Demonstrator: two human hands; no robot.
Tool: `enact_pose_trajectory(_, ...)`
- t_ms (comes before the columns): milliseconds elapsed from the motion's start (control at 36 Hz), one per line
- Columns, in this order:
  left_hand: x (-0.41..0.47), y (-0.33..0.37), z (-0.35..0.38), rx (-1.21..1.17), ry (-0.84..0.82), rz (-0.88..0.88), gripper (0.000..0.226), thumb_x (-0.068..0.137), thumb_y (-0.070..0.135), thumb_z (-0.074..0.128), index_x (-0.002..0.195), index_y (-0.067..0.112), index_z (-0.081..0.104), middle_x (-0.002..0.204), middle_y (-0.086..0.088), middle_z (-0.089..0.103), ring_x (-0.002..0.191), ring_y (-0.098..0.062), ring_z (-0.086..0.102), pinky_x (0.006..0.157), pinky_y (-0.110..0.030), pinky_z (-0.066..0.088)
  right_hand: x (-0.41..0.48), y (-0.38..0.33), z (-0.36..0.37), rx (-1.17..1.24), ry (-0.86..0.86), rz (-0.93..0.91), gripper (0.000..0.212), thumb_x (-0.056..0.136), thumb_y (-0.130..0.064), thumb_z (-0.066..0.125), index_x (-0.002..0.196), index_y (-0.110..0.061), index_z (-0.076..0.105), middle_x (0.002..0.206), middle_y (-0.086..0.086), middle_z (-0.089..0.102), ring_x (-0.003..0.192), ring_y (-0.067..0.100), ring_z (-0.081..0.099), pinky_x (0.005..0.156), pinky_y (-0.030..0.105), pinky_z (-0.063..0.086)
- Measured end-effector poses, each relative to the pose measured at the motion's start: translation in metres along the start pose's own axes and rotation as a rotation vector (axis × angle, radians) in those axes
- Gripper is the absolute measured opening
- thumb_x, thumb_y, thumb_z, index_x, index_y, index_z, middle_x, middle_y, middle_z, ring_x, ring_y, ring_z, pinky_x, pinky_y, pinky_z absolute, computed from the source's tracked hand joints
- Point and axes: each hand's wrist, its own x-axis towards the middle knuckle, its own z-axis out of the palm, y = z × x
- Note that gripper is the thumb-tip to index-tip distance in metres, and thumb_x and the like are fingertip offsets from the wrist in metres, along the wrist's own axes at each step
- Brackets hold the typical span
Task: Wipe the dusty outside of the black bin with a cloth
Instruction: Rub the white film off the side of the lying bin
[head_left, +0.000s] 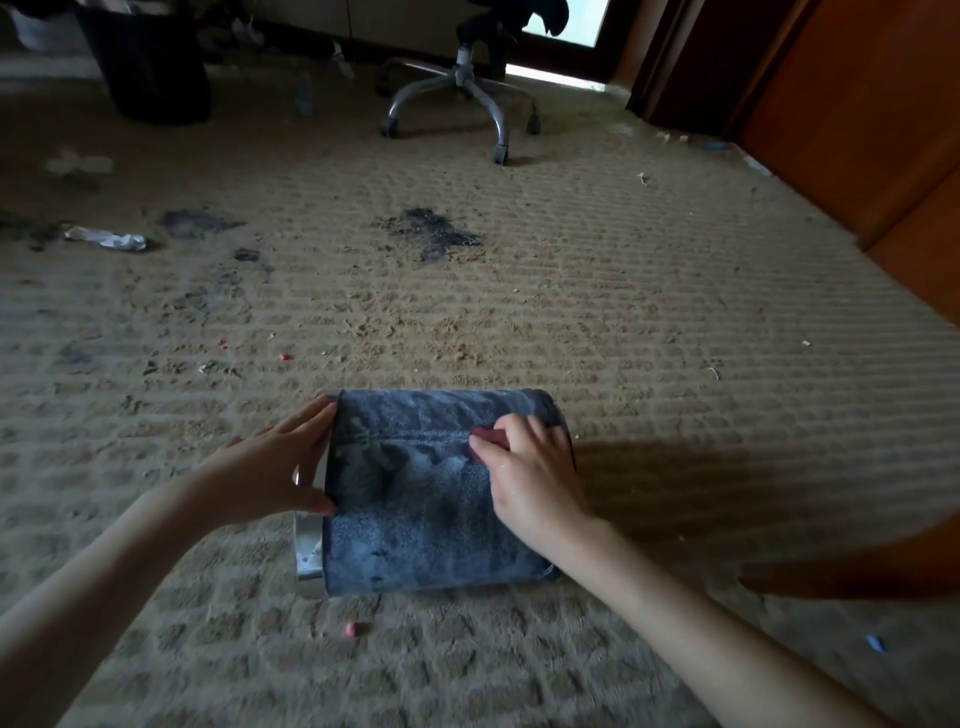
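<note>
I see the dusty black bin (415, 519) on its side on the near carpet (571, 312). My left hand (275, 467) braces its left rim with fingers straight, and my right hand (530, 467) pinches a red cloth (491, 436) against its top.

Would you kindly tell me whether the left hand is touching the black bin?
Touching. The head view shows the left hand resting with its fingers and thumb against the black bin at its rim end, with no gap between them.

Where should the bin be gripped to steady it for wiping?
The silver rim, from the left. The bin lies on its side on the carpet, rim end leftward; a hand there likely stops it rolling and leaves the dusty wall free. The left hand rests there.
</note>
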Motion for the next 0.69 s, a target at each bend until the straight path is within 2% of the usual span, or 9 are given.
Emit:
enact_pose_trajectory(139, 0.000, -0.002, 0.003, -0.030, 0.024, 0.022, 0.120, 0.068, 0.052, 0.073, 0.145, 0.023, -0.014, 0.147, 0.022, -0.023, 0.141, -0.004, 0.000, 0.117, -0.033, 0.016, 0.002, 0.032, -0.012, 0.031, 0.017, 0.133, 0.031, 0.077, -0.006, 0.070, 0.106, -0.017, 0.070, 0.094, 0.002, 0.060, 0.090, 0.024, 0.053, 0.081, 0.039, 0.037)
enact_pose_trajectory(250, 0.000, -0.002, 0.004, -0.044, 0.023, 0.020, 0.119, 0.067, 0.051, 0.073, 0.145, 0.025, -0.014, 0.147, 0.022, -0.023, 0.139, -0.001, -0.002, 0.117, -0.032, 0.015, -0.008, 0.059, -0.010, -0.080, 0.080, 0.205, 0.034, 0.068, -0.001, 0.075, 0.098, -0.015, 0.073, 0.088, 0.004, 0.060, 0.083, 0.028, 0.055, 0.073, 0.039, 0.037)
enact_pose_trajectory(361, 0.000, -0.003, 0.005, -0.054, 0.027, 0.022, 0.120, 0.066, 0.051, 0.074, 0.145, 0.025, -0.013, 0.146, 0.023, -0.023, 0.138, -0.001, -0.002, 0.118, -0.035, 0.014, -0.012, 0.046, 0.002, -0.170, 0.103, 0.169, 0.036, 0.062, 0.001, 0.075, 0.097, -0.008, 0.072, 0.091, 0.012, 0.060, 0.084, 0.032, 0.055, 0.075, 0.043, 0.042)
enact_pose_trajectory(472, 0.000, -0.002, 0.006, -0.048, 0.047, 0.025, 0.120, 0.067, 0.050, 0.075, 0.146, 0.023, -0.011, 0.145, 0.022, -0.021, 0.137, 0.001, -0.002, 0.117, -0.031, 0.013, -0.008, 0.020, 0.010, -0.139, 0.120, 0.121, 0.033, 0.063, 0.001, 0.072, 0.096, -0.004, 0.070, 0.088, 0.013, 0.058, 0.082, 0.030, 0.054, 0.075, 0.042, 0.044)
enact_pose_trajectory(556, 0.001, -0.003, 0.006, -0.053, 0.041, 0.038, 0.120, 0.067, 0.047, 0.075, 0.145, 0.020, -0.012, 0.145, 0.022, -0.022, 0.136, 0.001, -0.004, 0.116, -0.026, 0.011, -0.004, 0.001, 0.013, -0.095, 0.113, 0.062, 0.037, 0.062, 0.002, 0.072, 0.098, -0.004, 0.070, 0.090, 0.012, 0.059, 0.084, 0.030, 0.054, 0.074, 0.041, 0.045)
enact_pose_trajectory(694, 0.000, -0.004, 0.007, -0.072, 0.043, 0.048, 0.121, 0.067, 0.047, 0.076, 0.144, 0.022, -0.014, 0.145, 0.025, -0.022, 0.139, -0.002, -0.004, 0.117, -0.027, 0.013, 0.005, -0.016, 0.008, -0.035, 0.076, -0.093, 0.031, 0.069, -0.002, 0.069, 0.099, -0.010, 0.070, 0.089, 0.010, 0.057, 0.082, 0.030, 0.053, 0.070, 0.038, 0.041)
